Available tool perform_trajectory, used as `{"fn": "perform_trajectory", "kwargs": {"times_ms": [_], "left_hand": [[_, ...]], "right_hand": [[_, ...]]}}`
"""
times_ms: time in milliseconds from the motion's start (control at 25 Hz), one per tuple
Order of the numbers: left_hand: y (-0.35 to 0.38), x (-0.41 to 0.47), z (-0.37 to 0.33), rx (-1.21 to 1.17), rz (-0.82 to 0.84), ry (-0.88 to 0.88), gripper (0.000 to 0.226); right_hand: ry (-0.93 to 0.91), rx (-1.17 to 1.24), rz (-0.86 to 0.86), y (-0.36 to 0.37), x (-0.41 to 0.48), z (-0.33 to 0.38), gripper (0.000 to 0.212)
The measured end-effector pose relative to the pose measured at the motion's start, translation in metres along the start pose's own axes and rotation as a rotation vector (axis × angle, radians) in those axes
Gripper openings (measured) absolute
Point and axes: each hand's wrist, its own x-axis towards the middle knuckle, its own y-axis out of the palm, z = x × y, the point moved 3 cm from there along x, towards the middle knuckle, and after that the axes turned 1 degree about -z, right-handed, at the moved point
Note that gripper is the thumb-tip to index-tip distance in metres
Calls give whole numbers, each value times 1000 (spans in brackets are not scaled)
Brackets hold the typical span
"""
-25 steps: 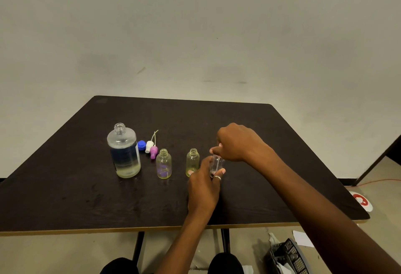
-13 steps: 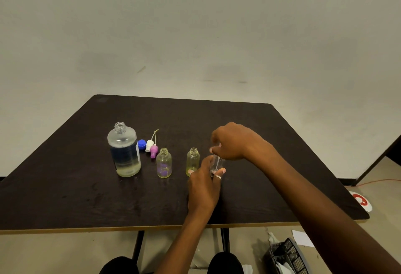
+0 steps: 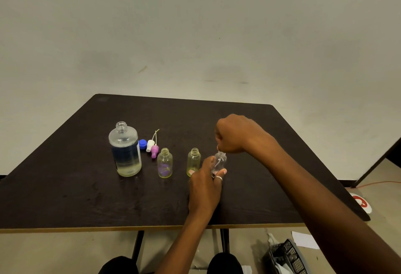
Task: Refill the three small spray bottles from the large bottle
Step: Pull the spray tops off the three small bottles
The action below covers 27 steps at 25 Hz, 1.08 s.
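Right hand [image 3: 236, 135] has lifted slightly, fingers pinching the spray top [image 3: 219, 149]; left hand [image 3: 205, 187] grips the small bottle [image 3: 220, 162] steady for unscrewing.

Head-worn view, forward-down over the table [image 3: 65, 187]

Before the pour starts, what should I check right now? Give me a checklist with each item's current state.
1. Large bottle uncapped and upright: ok.
2. Liquid in the large bottle: ok, part full.
3. Left small bottle and middle small bottle open: ok.
4. Third bottle open: not ok. The right hand pinches its spray top, and the tube seems to be inside.
5. Third bottle steadied: ok, the left hand grips it.
6. Blue cap, white top and purple top set aside: ok, beside the large bottle.
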Motion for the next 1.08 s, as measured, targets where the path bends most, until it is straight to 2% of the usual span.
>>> {"fn": "perform_trajectory", "kwargs": {"times_ms": [80, 200, 400, 520, 760, 1080], "left_hand": [[1, 0, 1, 0, 6, 10, 42], [0, 0, 2, 4, 19, 28, 41], [0, 1, 2, -20, 31, 3, 43], [-2, 0, 0, -14, 30, -37, 45], [-3, -2, -1, -27, 27, -8, 43], [-4, -2, -3, -35, 51, -19, 41]], "right_hand": [[-4, -18, 6, -17, -3, -2, 3], [-5, -18, 31, -44, -6, -6, 11], [66, 73, -68, -62, 10, -13, 13], [122, 155, -88, -41, 33, -18, 13], [237, 330, 79, 44, 83, -23, 12], [298, 338, 146, 92, 115, -17, 24]]}}
